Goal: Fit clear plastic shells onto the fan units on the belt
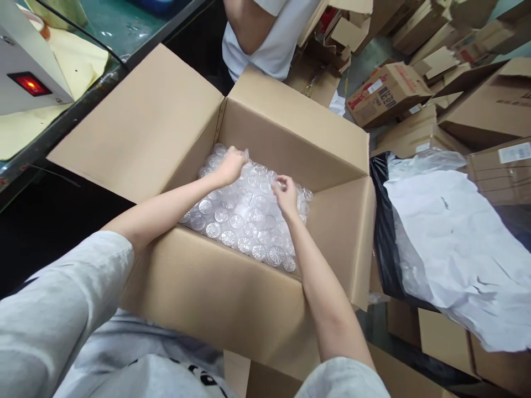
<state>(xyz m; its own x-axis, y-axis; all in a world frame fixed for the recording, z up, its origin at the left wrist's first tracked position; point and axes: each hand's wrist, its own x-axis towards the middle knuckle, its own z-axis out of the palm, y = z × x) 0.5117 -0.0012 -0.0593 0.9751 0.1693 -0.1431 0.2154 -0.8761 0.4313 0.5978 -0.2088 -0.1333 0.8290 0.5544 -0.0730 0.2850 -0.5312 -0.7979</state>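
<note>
1. The clear plastic cups (244, 221) lie base-up in close rows inside the open cardboard box (232, 298), filling its floor. A thin clear film (249, 182) appears to cover them; glare makes its edges hard to trace.
2. Packed rim-down and touching, the cups brace one another, so none can tip or roll.
3. The left hand (229, 166) is at the far left corner of the box, fingers closed in a pinch on a raised fold of the film.
4. The right hand (286, 193) hovers over the middle of the cups, fingers curled inward and thumb meeting them; it seems to grip the film too, but this cannot be confirmed.
5. Both forearms reach down over the near wall, wrists bent, elbows outside the box.
6. The four flaps are folded outward, which keeps the opening clear.
7. To the right stands a black bag (384, 243) holding white paper (456, 249). Beyond it lie stacked cartons (385, 91).
8. Another person (269, 33) stands behind the box.
</note>
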